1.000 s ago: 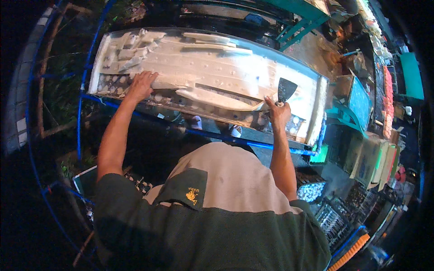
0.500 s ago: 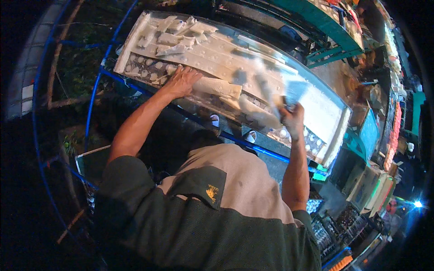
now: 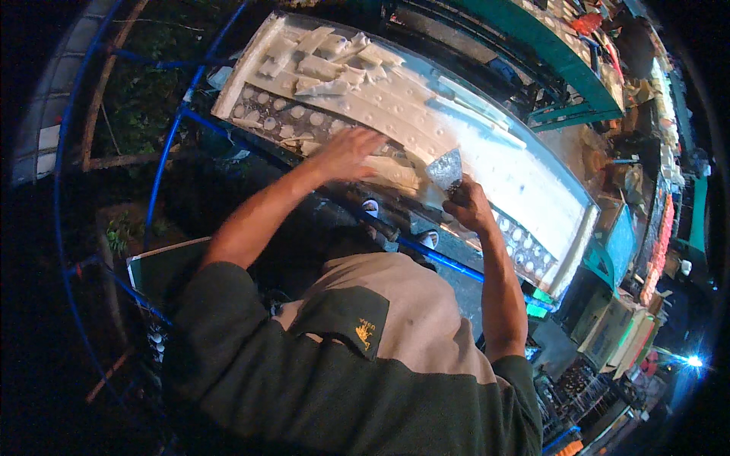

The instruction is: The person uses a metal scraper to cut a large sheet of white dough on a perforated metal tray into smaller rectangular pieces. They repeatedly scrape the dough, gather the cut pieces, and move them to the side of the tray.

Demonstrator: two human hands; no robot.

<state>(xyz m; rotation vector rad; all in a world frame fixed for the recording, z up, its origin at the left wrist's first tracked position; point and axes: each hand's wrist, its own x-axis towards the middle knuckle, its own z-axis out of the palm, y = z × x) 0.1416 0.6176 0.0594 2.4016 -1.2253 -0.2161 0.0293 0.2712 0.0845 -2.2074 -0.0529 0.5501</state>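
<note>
In front of me lies a long framed panel (image 3: 525, 190), partly covered by pale cream sheet material marked with small bumps. My right hand (image 3: 470, 205) grips a scraper (image 3: 445, 169), its wide metal blade pointing away from me over the panel's near half. My left hand (image 3: 350, 156) is beside a loose cream strip (image 3: 395, 175) at the near edge, fingers stretched out and slightly blurred; whether it touches the strip I cannot tell. Rows of pale round spots (image 3: 296, 112) show along the uncovered near edge. Torn cream pieces (image 3: 327, 68) are heaped at the far left.
A blue metal rail (image 3: 449, 258) runs along the panel's near side, and blue bars (image 3: 163, 152) rise at the left. Beyond the panel stands a green metal frame (image 3: 563, 68). Flattened cardboard (image 3: 620, 330) and a bright lamp (image 3: 693, 361) are at right.
My right hand has swung left with the scraper, which is now sharper in view. The left hand has moved right along the near edge, exposing more round spots. The view has shifted slightly.
</note>
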